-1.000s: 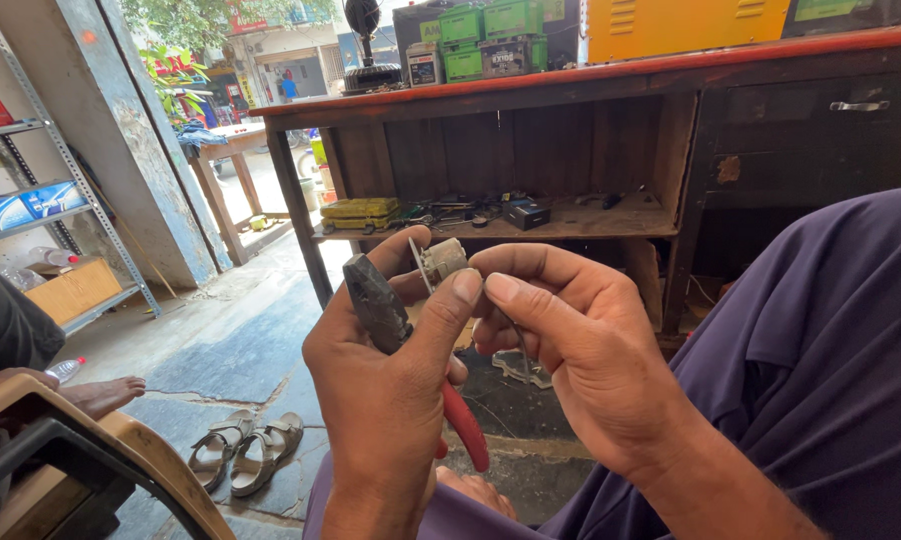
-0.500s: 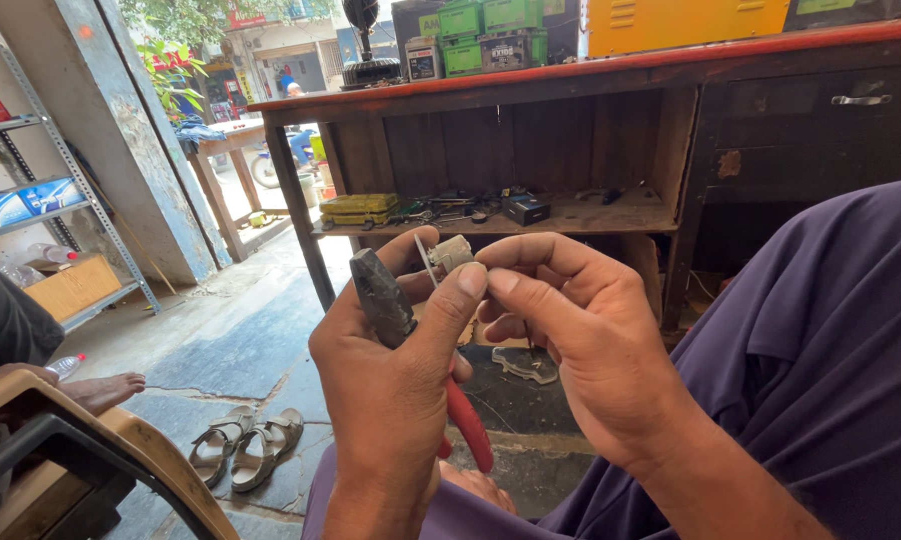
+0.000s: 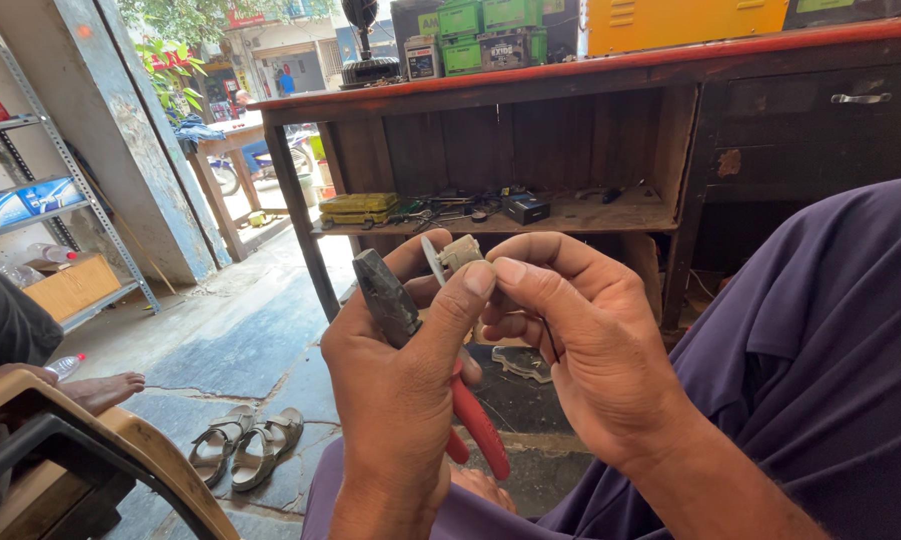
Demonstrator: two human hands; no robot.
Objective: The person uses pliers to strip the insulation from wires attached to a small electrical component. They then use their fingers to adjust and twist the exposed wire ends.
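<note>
My left hand (image 3: 402,388) grips a pair of pliers (image 3: 388,300) with a dark head and red handles that stick out below the palm. Its thumb presses up against a small beige connector piece (image 3: 459,251) with a thin metal blade. My right hand (image 3: 580,345) pinches that same piece from the right with thumb and fingers, and a thin dark wire runs down behind its palm. Both hands meet in front of my chest, above my lap in purple cloth.
A dark wooden workbench (image 3: 530,120) with a red top stands ahead, its shelf strewn with small tools and a yellow case (image 3: 357,207). Sandals (image 3: 242,447) lie on the stone floor at the left. Another person's bare foot (image 3: 98,388) and a chair arm (image 3: 90,450) are at lower left.
The hands stay together at the same spot. My right fingers have shifted slightly on the small piece, and the view has drifted a little.
</note>
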